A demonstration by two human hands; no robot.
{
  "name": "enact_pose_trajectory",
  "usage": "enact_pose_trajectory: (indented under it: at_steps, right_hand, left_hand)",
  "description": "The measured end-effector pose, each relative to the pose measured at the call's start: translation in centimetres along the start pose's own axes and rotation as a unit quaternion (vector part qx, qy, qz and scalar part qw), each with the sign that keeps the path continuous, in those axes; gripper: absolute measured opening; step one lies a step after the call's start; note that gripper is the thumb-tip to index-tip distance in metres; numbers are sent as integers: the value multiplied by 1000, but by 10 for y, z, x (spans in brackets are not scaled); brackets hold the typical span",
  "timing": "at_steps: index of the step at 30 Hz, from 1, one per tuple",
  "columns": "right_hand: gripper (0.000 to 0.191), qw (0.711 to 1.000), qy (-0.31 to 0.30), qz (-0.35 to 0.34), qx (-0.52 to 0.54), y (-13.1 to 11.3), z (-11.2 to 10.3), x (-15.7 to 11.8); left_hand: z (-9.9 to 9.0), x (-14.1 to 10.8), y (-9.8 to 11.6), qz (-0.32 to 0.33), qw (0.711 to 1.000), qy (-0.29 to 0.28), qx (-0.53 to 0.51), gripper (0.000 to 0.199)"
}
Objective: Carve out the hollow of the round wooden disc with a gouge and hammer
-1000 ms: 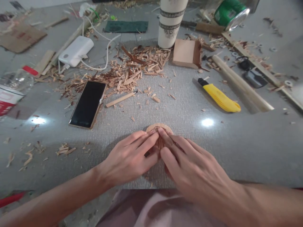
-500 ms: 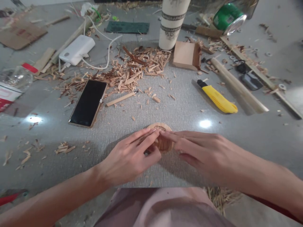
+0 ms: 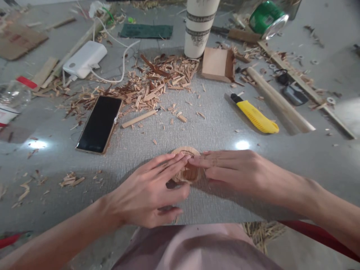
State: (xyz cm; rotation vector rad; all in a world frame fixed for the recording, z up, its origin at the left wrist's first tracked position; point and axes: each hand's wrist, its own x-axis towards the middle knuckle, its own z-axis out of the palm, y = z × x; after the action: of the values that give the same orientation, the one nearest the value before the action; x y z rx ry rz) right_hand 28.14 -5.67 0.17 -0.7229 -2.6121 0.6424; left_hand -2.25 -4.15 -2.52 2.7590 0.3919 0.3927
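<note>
A small round piece of pale wood (image 3: 191, 174) with a carved hollow lies on the table near its front edge. Over its left side reaches my left hand (image 3: 153, 189), fingers stretched out and fingertips resting in the hollow near the far rim. That hand's thumb stands apart from the fingers by the near rim. From the other side comes my right hand (image 3: 236, 167), its fingers extended and the index fingertip touching the wood beside the left fingertips. Both hands cover part of the rim.
Beyond the hands lie a black phone (image 3: 99, 123), a wood-handled carving tool (image 3: 140, 118) and a yellow utility knife (image 3: 257, 117). Wood shavings (image 3: 152, 90) are heaped behind them. A paper cup (image 3: 199, 33), a white power bank (image 3: 85, 60) and a green can (image 3: 267, 18) stand or lie farther back.
My left thumb has moved away from the wood toward me, and the hand has opened wider. My right hand's fingers lie straighter. The whole view has shifted slightly.
</note>
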Motion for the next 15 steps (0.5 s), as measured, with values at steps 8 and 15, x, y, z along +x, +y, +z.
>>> enact_pose_trajectory:
  at_steps: [8, 15]
  right_hand:
    - [16, 998, 34, -48, -4, 13, 5, 2]
    - [12, 998, 26, -38, -47, 14, 4, 12]
  left_hand:
    - [-6, -2, -7, 3, 1000, -25, -5, 46]
    - [-2, -2, -6, -8, 1000, -1, 5, 50]
